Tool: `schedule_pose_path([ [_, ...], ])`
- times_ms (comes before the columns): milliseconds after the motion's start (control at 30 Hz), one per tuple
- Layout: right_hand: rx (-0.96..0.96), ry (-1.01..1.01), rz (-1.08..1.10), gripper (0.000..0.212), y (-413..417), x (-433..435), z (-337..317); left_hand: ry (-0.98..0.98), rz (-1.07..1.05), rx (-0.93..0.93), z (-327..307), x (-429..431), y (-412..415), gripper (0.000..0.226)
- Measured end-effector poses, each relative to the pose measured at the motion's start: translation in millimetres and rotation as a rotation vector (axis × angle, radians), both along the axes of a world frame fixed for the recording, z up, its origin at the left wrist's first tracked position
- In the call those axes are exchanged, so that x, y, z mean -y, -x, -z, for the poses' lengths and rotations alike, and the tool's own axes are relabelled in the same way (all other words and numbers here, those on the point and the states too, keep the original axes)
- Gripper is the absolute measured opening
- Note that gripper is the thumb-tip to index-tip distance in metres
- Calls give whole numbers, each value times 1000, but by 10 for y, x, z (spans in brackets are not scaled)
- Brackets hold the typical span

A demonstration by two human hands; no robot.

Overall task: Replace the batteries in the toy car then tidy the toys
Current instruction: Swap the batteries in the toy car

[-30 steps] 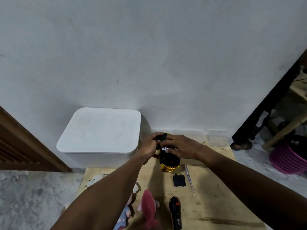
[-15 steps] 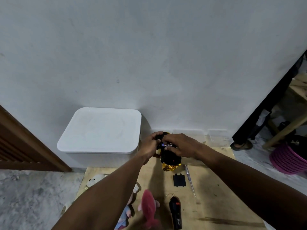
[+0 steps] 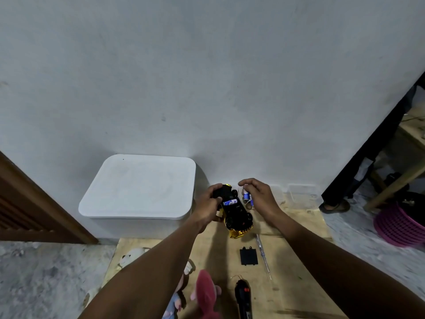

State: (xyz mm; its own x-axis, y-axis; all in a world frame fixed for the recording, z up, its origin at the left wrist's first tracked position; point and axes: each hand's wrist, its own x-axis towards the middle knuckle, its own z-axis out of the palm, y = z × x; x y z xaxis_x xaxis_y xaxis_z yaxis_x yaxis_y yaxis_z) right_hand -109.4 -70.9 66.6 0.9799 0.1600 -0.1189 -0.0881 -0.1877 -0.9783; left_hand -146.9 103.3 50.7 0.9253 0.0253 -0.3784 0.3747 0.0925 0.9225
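Left hand curls round the rear end of the toy car and grips it belly-up, tilted, above the far edge of the wooden board, just beside the white box. Right hand is just right of the car, fingers curled and pinching a loose battery, blue and white; maybe a second cell behind it, cannot tell. One seated battery shows in the open bay on the car's underside. Car looks like light hard plastic, stiff, gold shell glossy and likely slippery, so hold by the body sides between the wheels, not by the wheels. Batteries are small smooth cylinders, dense for their size, prone to roll; pinch across the middle. Battery cover lies flat mid-board, thin plastic with small tabs that probably snap if forced, so lift by the edges. Screwdriver lies just right of the cover, apart from it. Remote is at the near edge, pink plush left of it, white plush at the left edge; both soft, grab anywhere. Containers: white box has its lid on, contents hidden. Clear tub against the wall at the far right corner, contents too faint to tell. Purple basket is on the floor well right of the board, inside not visible.
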Motion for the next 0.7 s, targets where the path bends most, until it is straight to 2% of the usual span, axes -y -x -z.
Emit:
schedule_pose_path([
  [167,-303,-218,111,17,-32,-48,-35,-8,-8,14,20,26,8,45],
  [233,-337,-194,146,27,-26,-68,-38,-2,-23,20,28,34,9,45],
  [367,-153,177,129,41,-7,-115,0,8,-52,50,56,53,9,40],
  [500,94,534,70,20,5,-121,91,22,-61,64,70,68,-20,41],
  [567,99,613,44,15,32,-130,96,20,-43,65,70,67,-30,42],
  [700,113,671,27,21,55,-115,95,28,-38,57,88,71,-31,43],
])
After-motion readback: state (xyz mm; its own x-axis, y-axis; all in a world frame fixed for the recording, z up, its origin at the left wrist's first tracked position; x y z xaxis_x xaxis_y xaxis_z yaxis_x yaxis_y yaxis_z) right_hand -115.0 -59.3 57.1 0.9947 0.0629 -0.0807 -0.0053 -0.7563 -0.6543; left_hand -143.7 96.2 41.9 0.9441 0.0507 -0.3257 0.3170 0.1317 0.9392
